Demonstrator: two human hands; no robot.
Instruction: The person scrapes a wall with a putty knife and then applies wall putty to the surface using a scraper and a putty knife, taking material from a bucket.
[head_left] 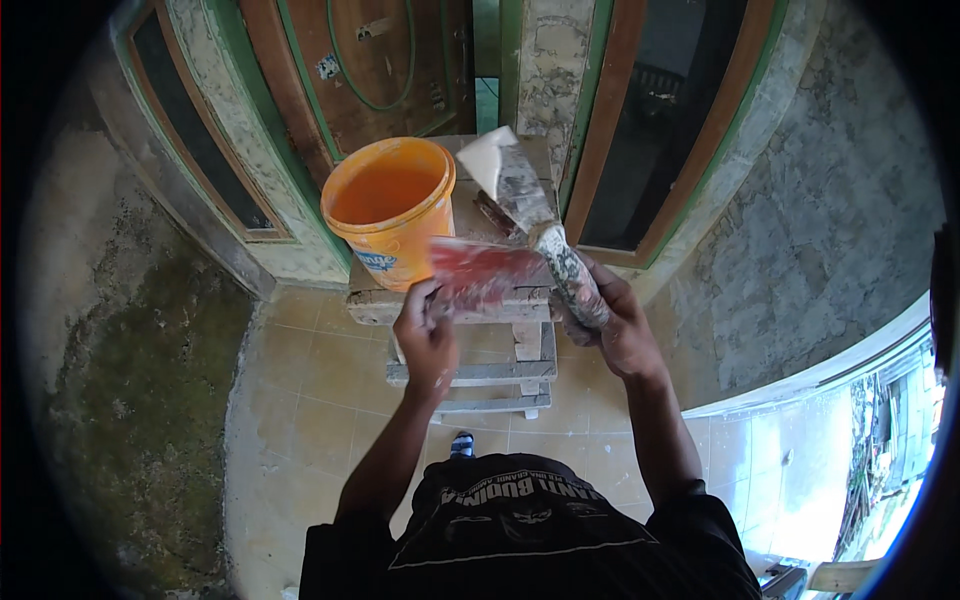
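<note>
My right hand point(622, 325) is wrapped round the putty-crusted handle of a putty knife point(524, 190). A lump of white putty point(484, 160) clings to the knife's far end. Between thumb and fingers of my left hand point(428, 335) is the edge of a flat red spreader point(485, 268), smeared with white and blurred by motion. The spreader lies just below the knife's blade, and I cannot tell whether the two touch. An orange bucket point(395, 215) stands beyond my left hand, its bottom hidden from sight.
The bucket rests on a putty-spattered wooden stand point(375, 307) with lower rungs. Behind it are a brown wooden door point(375, 70) and a tall framed window point(665, 120). A rough grey wall point(800, 230) curves along the right. Beige tiles point(300, 390) cover the floor.
</note>
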